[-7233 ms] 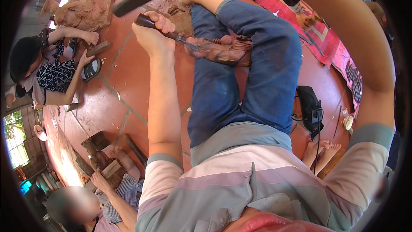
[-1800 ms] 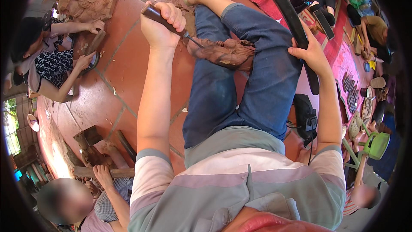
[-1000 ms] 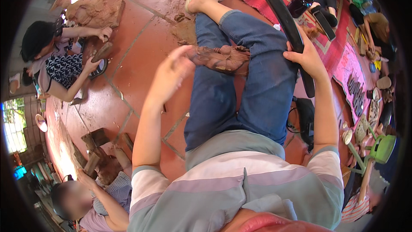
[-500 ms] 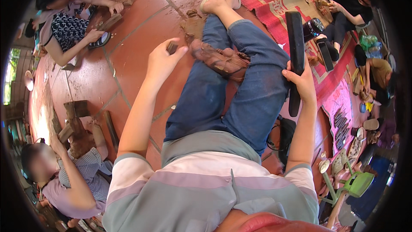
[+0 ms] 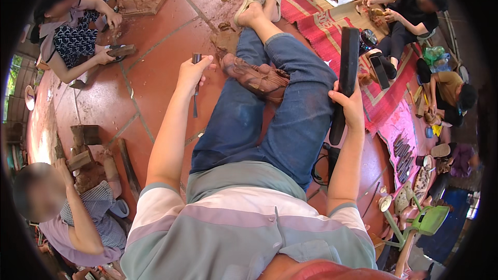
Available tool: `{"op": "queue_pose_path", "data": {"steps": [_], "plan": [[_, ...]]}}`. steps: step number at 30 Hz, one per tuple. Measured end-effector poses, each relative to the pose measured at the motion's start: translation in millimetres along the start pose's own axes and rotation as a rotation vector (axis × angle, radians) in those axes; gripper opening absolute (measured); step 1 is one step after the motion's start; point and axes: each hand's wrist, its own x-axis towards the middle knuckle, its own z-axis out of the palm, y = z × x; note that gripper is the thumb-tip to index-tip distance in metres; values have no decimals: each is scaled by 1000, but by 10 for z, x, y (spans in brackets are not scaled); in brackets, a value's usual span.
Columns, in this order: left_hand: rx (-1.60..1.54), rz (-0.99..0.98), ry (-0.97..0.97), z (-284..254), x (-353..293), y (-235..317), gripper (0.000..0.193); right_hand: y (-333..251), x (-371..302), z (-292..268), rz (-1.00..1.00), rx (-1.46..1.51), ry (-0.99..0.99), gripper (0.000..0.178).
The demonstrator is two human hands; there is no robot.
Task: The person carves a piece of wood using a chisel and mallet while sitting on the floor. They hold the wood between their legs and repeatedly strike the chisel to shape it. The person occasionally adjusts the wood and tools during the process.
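Two bare hands each hold a tool. The left hand [image 5: 192,75] has its thumb and fingers pinching a slim chisel [image 5: 196,102], blade pointing back toward the body; the fingers of the right hand [image 5: 351,105] curl round a long dark bar [image 5: 349,52]. The carved reddish-brown figure [image 5: 257,77] lies across the blue trousers [image 5: 302,106], out of both hands. It looks like solid wood, so probably stiff and fairly heavy; its carved ridges (likeliest to chip) seem poor holds, its thick middle a better one. The chisel should be light, best taken by its handle; the bar looks dense, smooth, perhaps slippery.
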Motion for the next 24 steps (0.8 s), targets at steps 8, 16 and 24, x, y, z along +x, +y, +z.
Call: {"op": "queue_pose_path", "data": {"steps": [8, 16, 24], "plan": [[111, -203, -299, 228, 37, 137, 77, 1065, -234, -452, 78, -58, 342, 35], [247, -147, -316, 307, 74, 112, 59, 1073, -329, -456, 204, -26, 385, 39], [174, -19, -395, 305, -232, 38, 46, 1355, -393, -474, 617, 234, 258, 40]]}}
